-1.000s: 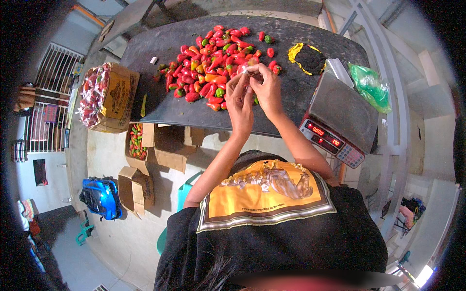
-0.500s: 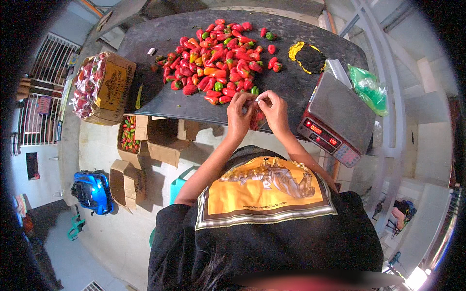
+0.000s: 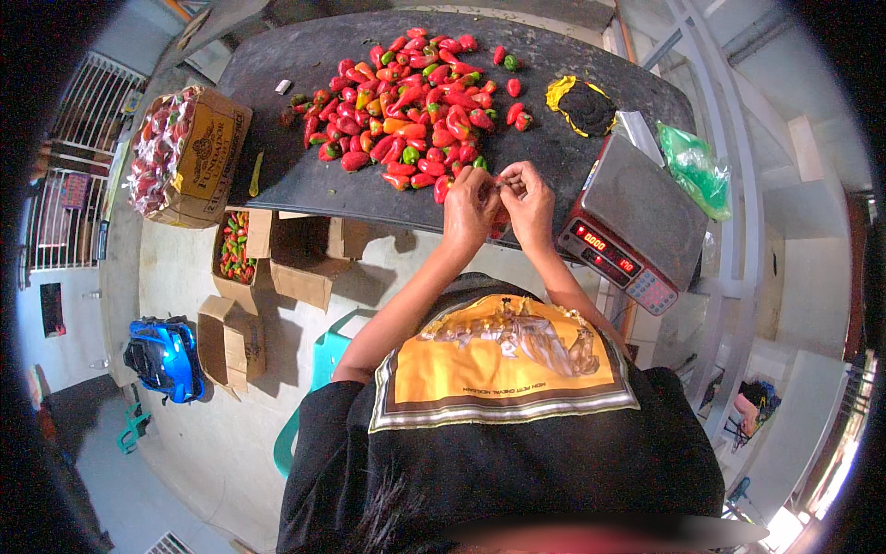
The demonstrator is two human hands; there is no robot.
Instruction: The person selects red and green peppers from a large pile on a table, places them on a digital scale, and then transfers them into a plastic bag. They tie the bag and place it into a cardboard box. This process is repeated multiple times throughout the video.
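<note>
I see the left hand and the right hand together low over the near edge of the dark table; a second ago they were up over the pepper pile, and half a second ago they were already down at this edge.

Their fingers are curled and meet at the tips, both pinching the top of a small red bundle. It hangs below the fingertips, between the hands, and the nearest peppers of the pile lie just beyond the left hand. A scale stands to the right of the right hand, with a crumpled green plastic bag past it.

The hands cover most of the bundle, so I can't make out its contents or what each thumb presses. At the bottom of my view, the black shirt is cut off and a blurred patch hides part of it.
</note>
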